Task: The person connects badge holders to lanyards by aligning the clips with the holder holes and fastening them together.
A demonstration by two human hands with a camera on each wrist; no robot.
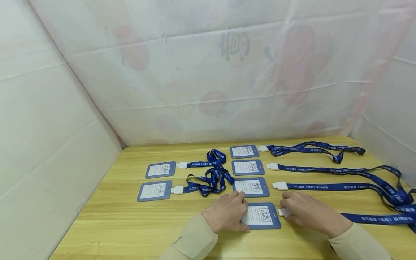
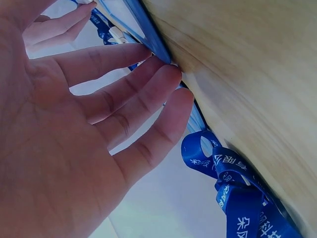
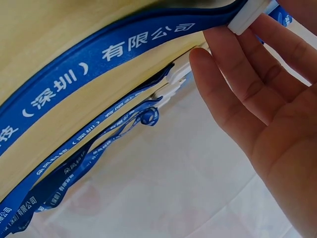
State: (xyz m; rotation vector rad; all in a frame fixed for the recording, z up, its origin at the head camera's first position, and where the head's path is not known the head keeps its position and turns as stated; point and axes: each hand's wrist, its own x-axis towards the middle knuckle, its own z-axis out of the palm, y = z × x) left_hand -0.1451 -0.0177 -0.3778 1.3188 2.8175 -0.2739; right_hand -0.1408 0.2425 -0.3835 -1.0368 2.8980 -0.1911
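Note:
The nearest blue ID card holder [image 1: 264,216] lies flat on the wooden table, its white insert facing up. My left hand [image 1: 227,212] grips its left end, thumb by the near edge and fingers at the far edge. Fingertips touch the blue rim in the left wrist view. To the right, my right hand [image 1: 307,211] pinches the white lanyard clip [image 3: 247,17] between thumb and fingers. A blue printed lanyard [image 3: 124,47] runs from that clip. A small gap separates the clip from the card holder's slotted end.
Beyond my hands, a column of card holders [image 1: 248,167] has lanyards [image 1: 325,186] stretched rightward, their far ends bunched at the table's right edge. Two more card holders [image 1: 154,190] lie left, with crumpled lanyards [image 1: 211,184]. White sheeting [image 1: 195,72] encloses the table.

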